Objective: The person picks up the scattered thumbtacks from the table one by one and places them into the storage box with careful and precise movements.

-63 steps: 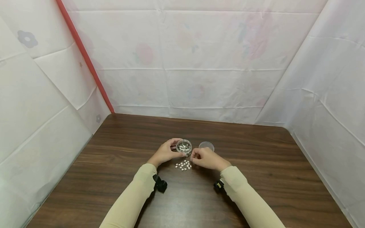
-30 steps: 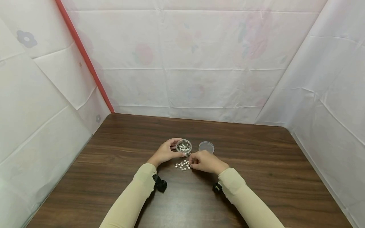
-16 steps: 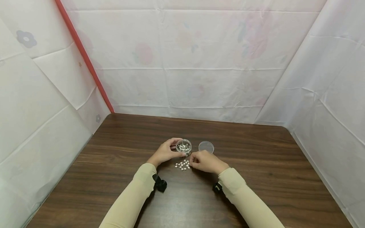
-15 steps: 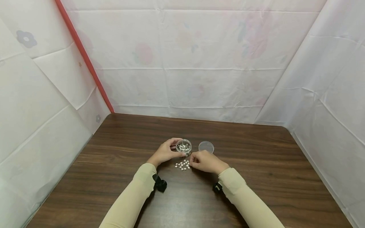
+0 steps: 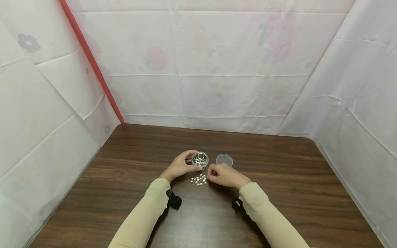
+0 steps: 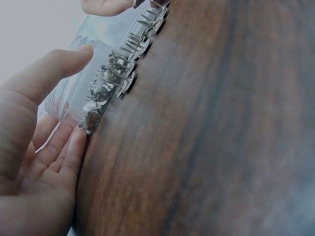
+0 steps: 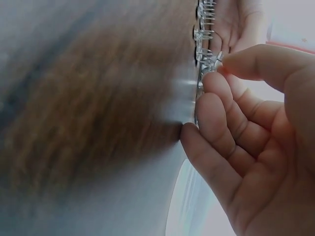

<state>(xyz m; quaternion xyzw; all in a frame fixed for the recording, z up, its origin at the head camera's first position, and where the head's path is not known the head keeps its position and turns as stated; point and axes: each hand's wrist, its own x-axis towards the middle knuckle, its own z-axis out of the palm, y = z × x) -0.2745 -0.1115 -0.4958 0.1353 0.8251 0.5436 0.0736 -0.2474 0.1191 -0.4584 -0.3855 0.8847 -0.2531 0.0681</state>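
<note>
My left hand (image 5: 180,166) holds a clear round plastic jar (image 6: 101,53) upright on the table, thumb on the near side and fingers around the far side. Silver thumbtacks fill part of the jar. In front of it lies a loose cluster of thumbtacks (image 5: 198,179), several with points up in the left wrist view. My right hand (image 5: 225,175) is at the right edge of this cluster. In the right wrist view a thumbtack (image 7: 217,60) sits at its thumb tip, pinched against a mostly hidden index finger. Its other fingers are curled, one touching the table.
A clear round lid (image 5: 224,159) lies on the table just behind my right hand, partly covered by it. The dark wood-grain table (image 5: 279,206) stretches around both arms. White printed curtains (image 5: 217,69) hang at the back and sides.
My right hand has moved down to the right edge of the thumbtacks, then drawn slightly back to the right. The left hand and jar have stayed still.
</note>
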